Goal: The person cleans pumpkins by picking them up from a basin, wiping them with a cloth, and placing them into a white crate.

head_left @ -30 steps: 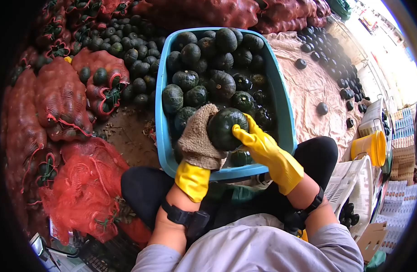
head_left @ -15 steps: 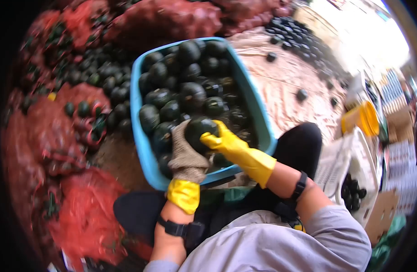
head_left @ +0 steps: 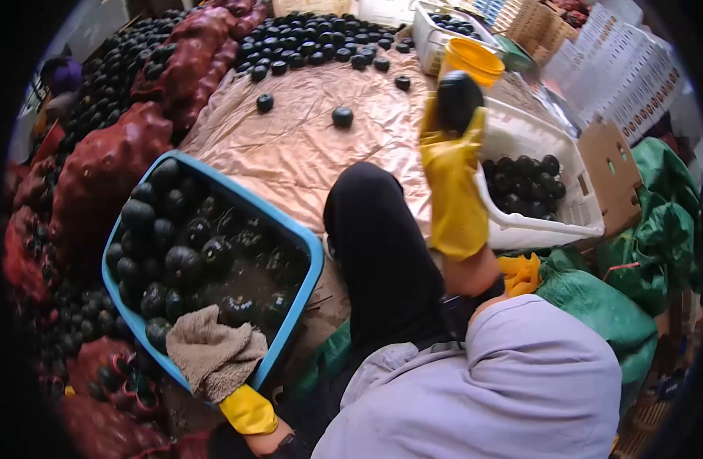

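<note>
My right hand [head_left: 455, 176], in a yellow rubber glove, is raised at the upper right and holds a dark green squash [head_left: 459, 102] beside the yellow bucket. My left hand [head_left: 240, 402], gloved in yellow with its fingers hidden under a brown cloth [head_left: 215, 352], rests at the near edge of the blue tub [head_left: 296, 306]. Dark green squashes [head_left: 183, 264] and murky water fill the tub. To the right stands a white crate [head_left: 550, 234] with several small dark squashes [head_left: 523, 186] inside.
Many squashes [head_left: 313, 38] lie on a pinkish sheet [head_left: 290, 153] ahead. Red mesh sacks [head_left: 107, 168] stand at the left. Beyond my raised hand is a yellow bucket [head_left: 481, 61]. Cardboard [head_left: 608, 172] and green sacks [head_left: 596, 306] are at the right.
The view has turned right. My right hand has lifted a squash out of the tub area and carried it rightward, away from the cloth. My left hand stays by the tub with the cloth.
</note>
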### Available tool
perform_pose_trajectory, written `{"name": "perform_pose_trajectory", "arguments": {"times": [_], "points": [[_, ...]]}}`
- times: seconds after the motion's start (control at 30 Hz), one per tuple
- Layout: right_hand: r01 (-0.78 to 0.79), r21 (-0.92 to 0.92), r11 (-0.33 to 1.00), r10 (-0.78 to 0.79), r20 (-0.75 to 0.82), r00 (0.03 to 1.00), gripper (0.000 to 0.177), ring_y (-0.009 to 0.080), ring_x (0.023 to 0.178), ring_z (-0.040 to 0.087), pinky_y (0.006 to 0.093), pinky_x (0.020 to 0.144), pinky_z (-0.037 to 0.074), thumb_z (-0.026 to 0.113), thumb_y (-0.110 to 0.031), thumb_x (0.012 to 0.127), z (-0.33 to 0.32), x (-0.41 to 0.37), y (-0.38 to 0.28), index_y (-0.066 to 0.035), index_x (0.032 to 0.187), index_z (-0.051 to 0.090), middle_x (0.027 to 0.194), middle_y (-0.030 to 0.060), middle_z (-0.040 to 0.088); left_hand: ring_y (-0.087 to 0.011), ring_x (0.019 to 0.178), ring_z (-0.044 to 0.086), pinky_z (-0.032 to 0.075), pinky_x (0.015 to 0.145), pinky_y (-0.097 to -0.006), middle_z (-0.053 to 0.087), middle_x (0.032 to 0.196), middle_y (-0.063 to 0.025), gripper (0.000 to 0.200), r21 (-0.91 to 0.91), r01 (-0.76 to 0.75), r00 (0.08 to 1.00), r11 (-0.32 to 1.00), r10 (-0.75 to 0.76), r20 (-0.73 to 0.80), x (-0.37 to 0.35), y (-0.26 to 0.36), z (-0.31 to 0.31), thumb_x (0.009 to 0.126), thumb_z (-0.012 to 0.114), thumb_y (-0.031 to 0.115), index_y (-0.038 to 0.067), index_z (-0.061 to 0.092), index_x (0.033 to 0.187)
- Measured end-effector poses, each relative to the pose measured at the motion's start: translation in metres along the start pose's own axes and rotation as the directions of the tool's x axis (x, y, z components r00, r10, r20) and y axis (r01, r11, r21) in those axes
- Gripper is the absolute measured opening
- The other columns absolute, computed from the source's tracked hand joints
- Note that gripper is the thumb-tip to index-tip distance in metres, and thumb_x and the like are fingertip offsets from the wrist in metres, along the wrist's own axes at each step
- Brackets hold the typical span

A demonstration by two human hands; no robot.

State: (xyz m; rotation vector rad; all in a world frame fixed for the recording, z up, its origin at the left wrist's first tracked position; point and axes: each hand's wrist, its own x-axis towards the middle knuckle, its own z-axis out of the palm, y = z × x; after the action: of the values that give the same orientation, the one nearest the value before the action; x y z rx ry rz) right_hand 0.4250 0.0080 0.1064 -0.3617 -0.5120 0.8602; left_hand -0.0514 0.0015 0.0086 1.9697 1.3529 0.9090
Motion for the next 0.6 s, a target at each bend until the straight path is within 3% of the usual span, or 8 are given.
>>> {"name": "perform_pose_trajectory", "arguments": {"times": [0.1, 0.2, 0.27, 0.3, 0.33, 0.43, 0.5, 0.6], "points": [[0.063, -0.057, 0.996, -0.062, 0.028, 0.998, 0.053, 0.0203, 0.129, 0.067, 0.0383, 0.112, 0.053, 0.068, -0.032, 0.108, -0.01, 0.022, -0.018, -0.005, 0.152, 0.059, 0.139, 0.0087, 0.071, -0.0332, 0.137, 0.058, 0.045, 0.116, -0.0413, 0.063, 0.147, -0.0184, 0.094, 0.27, -0.005, 0.996, 0.963, 0.029, -0.085, -0.01, 0.005, -0.01, 0.066, 0.095, 0.026, -0.002, 0.054, 0.145], [-0.062, -0.358, 0.932, 0.155, 0.237, 0.959, 0.05, 0.0201, 0.131, 0.067, 0.038, 0.114, 0.052, 0.065, -0.03, 0.111, 0.018, -0.002, 0.034, -0.003, 0.153, 0.058, 0.141, 0.009, 0.071, -0.0363, 0.143, 0.051, 0.038, 0.122, -0.0448, 0.06, 0.151, -0.0194, 0.096, 0.462, 0.0, 0.994, 0.887, 0.051, -0.099, -0.023, 0.002, -0.016, 0.069, 0.092, 0.037, -0.002, 0.055, 0.148], [-0.077, -0.689, 0.72, 0.479, 0.414, 0.774, 0.048, 0.0201, 0.132, 0.067, 0.0378, 0.115, 0.052, 0.063, -0.028, 0.114, 0.05, -0.043, 0.09, -0.002, 0.154, 0.058, 0.142, 0.0092, 0.071, -0.0384, 0.147, 0.047, 0.033, 0.126, -0.0471, 0.058, 0.154, -0.02, 0.098, 0.576, -0.017, 0.993, 0.817, 0.081, -0.086, -0.029, -0.004, -0.02, 0.071, 0.09, 0.044, -0.002, 0.055, 0.149], [-0.095, -0.871, 0.483, 0.7, 0.318, 0.64, 0.05, 0.0225, 0.125, 0.07, 0.0372, 0.111, 0.054, 0.069, -0.034, 0.108, 0.07, -0.064, 0.11, -0.007, 0.15, 0.064, 0.139, 0.0098, 0.073, -0.0394, 0.15, 0.045, 0.03, 0.128, -0.0483, 0.057, 0.155, -0.0204, 0.099, 0.631, -0.037, 0.992, 0.775, 0.105, -0.071, -0.032, -0.008, -0.021, 0.072, 0.09, 0.048, -0.002, 0.056, 0.15], [0.284, -0.953, 0.11, 0.845, 0.24, 0.478, 0.053, 0.0259, 0.122, 0.071, 0.0383, 0.108, 0.055, 0.074, -0.038, 0.101, 0.096, -0.072, 0.122, -0.011, 0.147, 0.067, 0.137, 0.0122, 0.073, -0.0405, 0.152, 0.043, 0.028, 0.13, -0.0495, 0.056, 0.156, -0.0207, 0.1, 0.695, -0.063, 0.989, 0.716, 0.137, -0.052, -0.035, -0.012, -0.022, 0.073, 0.089, 0.052, -0.002, 0.056, 0.151], [0.556, -0.831, 0.023, 0.973, 0.147, 0.18, 0.06, 0.0375, 0.124, 0.07, 0.0447, 0.106, 0.056, 0.071, -0.047, 0.095, 0.065, -0.104, 0.227, -0.012, 0.144, 0.068, 0.134, 0.0199, 0.074, -0.0421, 0.158, 0.035, 0.02, 0.135, -0.0517, 0.053, 0.16, -0.0217, 0.107, 0.784, -0.125, 0.982, 0.608, 0.189, 0.009, -0.033, -0.031, -0.027, 0.076, 0.084, 0.064, -0.001, 0.055, 0.155], [0.535, -0.845, -0.009, 0.961, 0.14, 0.237, 0.064, 0.0419, 0.123, 0.07, 0.0482, 0.104, 0.057, 0.07, -0.05, 0.093, 0.06, -0.122, 0.266, -0.011, 0.144, 0.068, 0.133, 0.0228, 0.073, -0.0384, 0.156, 0.039, 0.026, 0.134, -0.0493, 0.055, 0.16, -0.0193, 0.102, 0.739, -0.016, 0.996, 0.674, -0.052, 0.068, -0.023, -0.023, -0.035, 0.076, 0.086, 0.062, 0.0, 0.058, 0.153], [0.53, -0.845, -0.076, 0.948, 0.104, 0.301, 0.071, 0.0438, 0.122, 0.07, 0.0518, 0.101, 0.058, 0.08, -0.044, 0.084, 0.057, -0.152, 0.292, -0.006, 0.144, 0.066, 0.134, 0.0246, 0.071, -0.0376, 0.155, 0.041, 0.028, 0.132, -0.0484, 0.054, 0.16, -0.019, 0.099, 0.684, 0.067, 0.998, 0.726, -0.036, -0.059, -0.018, -0.016, -0.025, 0.078, 0.086, 0.057, 0.001, 0.056, 0.154]]}}
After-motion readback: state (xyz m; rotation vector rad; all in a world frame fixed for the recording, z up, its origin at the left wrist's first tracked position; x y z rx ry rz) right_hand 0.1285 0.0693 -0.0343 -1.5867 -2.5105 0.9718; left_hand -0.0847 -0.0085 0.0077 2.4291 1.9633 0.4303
